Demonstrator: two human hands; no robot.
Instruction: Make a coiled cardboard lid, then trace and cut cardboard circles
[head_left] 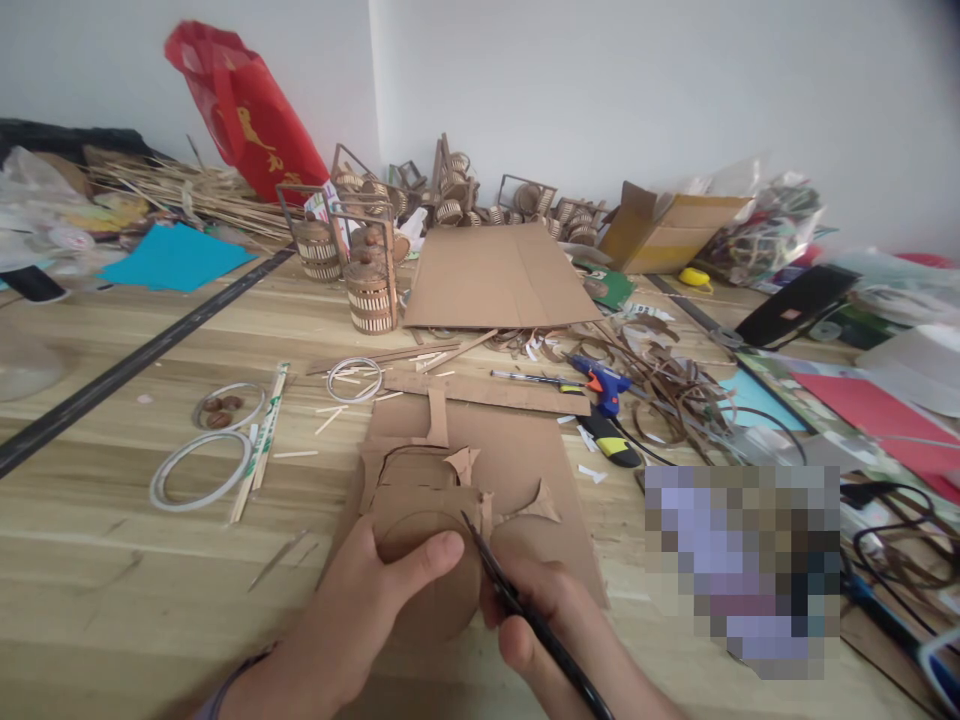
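My left hand [360, 590] grips a brown cardboard piece [435, 580], its thumb pressed on top and the other fingers hidden beneath. A circle outline shows on this piece. In my right hand [555, 610] is a slender black tool [517, 605] with a pointed tip; the frame does not show its kind clearly. That tip meets the cardboard near the top right of the outline. Beneath both hands lies a larger cardboard sheet [555, 460]. Curved offcuts [544, 503] rest on it, beside a cardboard piece with a curved cut [420, 465].
A blue glue gun [604, 382] and a yellow-black utility knife [611, 440] lie to the right, near curled strips [660, 375]. White tape rings [202, 470] lie left. Small woven baskets [371, 297] stand behind, beside a large cardboard sheet [495, 275]. A pixelated patch covers the right.
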